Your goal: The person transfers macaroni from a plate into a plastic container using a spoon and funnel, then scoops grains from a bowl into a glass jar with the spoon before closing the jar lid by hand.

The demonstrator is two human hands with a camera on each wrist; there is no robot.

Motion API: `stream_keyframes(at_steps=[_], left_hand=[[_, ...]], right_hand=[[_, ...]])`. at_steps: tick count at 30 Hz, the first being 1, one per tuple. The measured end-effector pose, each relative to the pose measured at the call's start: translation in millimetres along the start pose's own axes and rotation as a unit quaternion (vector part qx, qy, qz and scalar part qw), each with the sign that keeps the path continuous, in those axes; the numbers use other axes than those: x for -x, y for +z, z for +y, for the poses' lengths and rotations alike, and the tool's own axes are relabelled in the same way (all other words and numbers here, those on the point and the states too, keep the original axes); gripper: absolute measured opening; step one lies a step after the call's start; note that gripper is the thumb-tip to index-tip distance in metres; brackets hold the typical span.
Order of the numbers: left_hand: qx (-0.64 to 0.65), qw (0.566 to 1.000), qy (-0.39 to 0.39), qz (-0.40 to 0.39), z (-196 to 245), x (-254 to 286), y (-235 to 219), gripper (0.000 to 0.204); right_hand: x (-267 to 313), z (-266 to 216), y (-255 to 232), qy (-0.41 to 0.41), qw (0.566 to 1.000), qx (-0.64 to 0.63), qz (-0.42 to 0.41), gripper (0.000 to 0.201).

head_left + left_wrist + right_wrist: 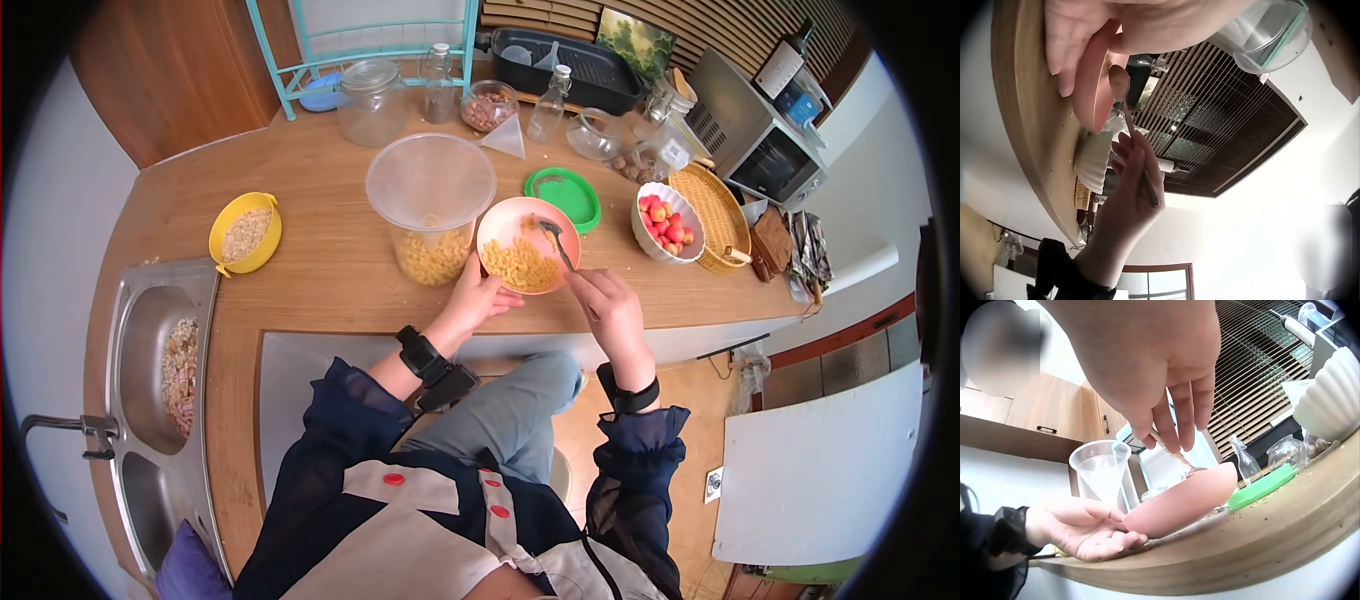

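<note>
A pink bowl (548,281) with yellow pasta-like pieces (520,264) in it is at the counter's front edge. My left hand (478,300) grips its near left side, thumb by the rim and fingers underneath. The bowl is tilted in the right wrist view, its left side raised. My right hand (608,305) pinches the handle of a metal spoon (1120,84), whose head is over the bowl's far side in the head view. Just left of the bowl stands a tall clear plastic tub (431,185), holding more of the yellow pieces at its bottom.
A green lid (590,214) lies behind the bowl. To the right are a white fluted bowl (650,245) of red fruit and a wicker tray (712,205). Glass jars and bottles line the back. A yellow bucket (233,264) of oat-like flakes stands left, near the sink (205,300).
</note>
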State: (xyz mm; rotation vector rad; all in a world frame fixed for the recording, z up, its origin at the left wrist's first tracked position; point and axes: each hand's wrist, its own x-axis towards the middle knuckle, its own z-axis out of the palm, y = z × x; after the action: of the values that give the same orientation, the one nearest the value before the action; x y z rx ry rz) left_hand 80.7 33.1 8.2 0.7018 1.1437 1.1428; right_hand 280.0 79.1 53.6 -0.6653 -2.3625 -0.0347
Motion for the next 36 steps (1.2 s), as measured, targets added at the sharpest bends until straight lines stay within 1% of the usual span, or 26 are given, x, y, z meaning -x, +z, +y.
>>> stream_keyframes(at_steps=[2,4,5,7,8,10,11,12,13,14,15,16,17,18,20,21,22,24,26,28,30,31,32,33,36], left_hand=[[-0.018,1.000,0.023,0.006,-2,-1,-1,0.039],[-0.031,0.999,0.030,0.008,-1,-1,-1,0.039],[-0.045,0.998,0.038,0.011,-2,-1,-1,0.039],[-0.047,0.998,0.049,0.004,-3,-4,-2,0.039],[-0.049,0.997,0.064,-0.002,-3,-5,-3,0.039],[-0.055,0.996,0.070,-0.004,-4,-9,-3,0.039],[-0.061,0.995,0.077,-0.003,-4,-11,-3,0.039],[-0.062,0.995,0.079,-0.001,-4,-11,-4,0.039],[-0.057,0.995,0.083,-0.001,-4,-11,-5,0.039],[-0.052,0.995,0.087,-0.002,-4,-11,-5,0.039],[-0.053,0.995,0.087,-0.002,-5,-11,-5,0.039],[-0.049,0.994,0.101,-0.006,-6,-11,-5,0.040],[-0.044,0.992,0.115,-0.011,-6,-10,-5,0.040],[-0.045,0.992,0.115,-0.010,-4,-8,-3,0.040],[-0.094,0.988,0.124,-0.015,1,0,1,0.043],[-0.095,0.988,0.124,-0.014,1,1,1,0.043],[-0.100,0.987,0.122,-0.012,0,2,1,0.043],[-0.106,0.987,0.119,-0.010,-1,5,1,0.045],[-0.086,0.988,0.129,0.000,-1,8,2,0.036],[-0.084,0.989,0.117,-0.013,-5,6,-4,0.040],[-0.081,0.991,0.107,-0.024,-6,5,-8,0.043],[-0.055,0.993,0.108,-0.016,-6,6,-8,0.037],[-0.029,0.994,0.109,-0.009,-6,7,-9,0.031],[-0.028,0.994,0.109,-0.009,-8,5,-11,0.031],[-0.035,0.992,0.119,-0.015,-16,-1,-16,0.028]], right_hand=[[4,-4,-4,-0.007,1.000,0.005,-0.010,0.026],[15,-11,-11,0.058,0.996,-0.065,-0.014,0.019],[20,-11,-13,0.061,0.996,-0.065,-0.015,0.019],[29,-10,-18,0.137,0.978,-0.149,0.052,0.011],[32,-9,-19,0.138,0.978,-0.147,0.052,0.011],[37,-6,-14,0.173,0.970,-0.150,0.077,0.008],[40,-6,-11,0.171,0.970,-0.151,0.078,0.008],[44,-7,-6,0.225,0.941,-0.231,0.102,0.011],[47,-8,0,0.278,0.901,-0.308,0.124,0.015],[51,-8,8,0.278,0.901,-0.310,0.124,0.015],[54,-8,17,0.309,0.854,-0.384,0.163,0.019],[58,-6,28,0.337,0.799,-0.455,0.201,0.023],[63,-3,39,0.335,0.764,-0.507,0.217,0.024],[62,-6,45,0.335,0.763,-0.508,0.217,0.024],[62,-11,54,0.362,0.662,-0.613,0.234,0.024],[60,-15,57,0.368,0.642,-0.629,0.238,0.024],[58,-17,58,0.368,0.642,-0.629,0.238,0.024],[53,-19,57,0.413,0.595,-0.641,0.256,0.024],[53,-16,56,0.412,0.588,-0.646,0.260,0.024],[53,-13,53,0.411,0.582,-0.650,0.264,0.025],[53,-11,48,0.398,0.618,-0.622,0.270,0.025],[52,-10,45,0.398,0.618,-0.621,0.270,0.025],[52,-10,42,0.384,0.637,-0.612,0.268,0.025],[51,-9,40,0.369,0.656,-0.602,0.266,0.026],[51,-1,37,0.365,0.647,-0.612,0.272,0.026]])
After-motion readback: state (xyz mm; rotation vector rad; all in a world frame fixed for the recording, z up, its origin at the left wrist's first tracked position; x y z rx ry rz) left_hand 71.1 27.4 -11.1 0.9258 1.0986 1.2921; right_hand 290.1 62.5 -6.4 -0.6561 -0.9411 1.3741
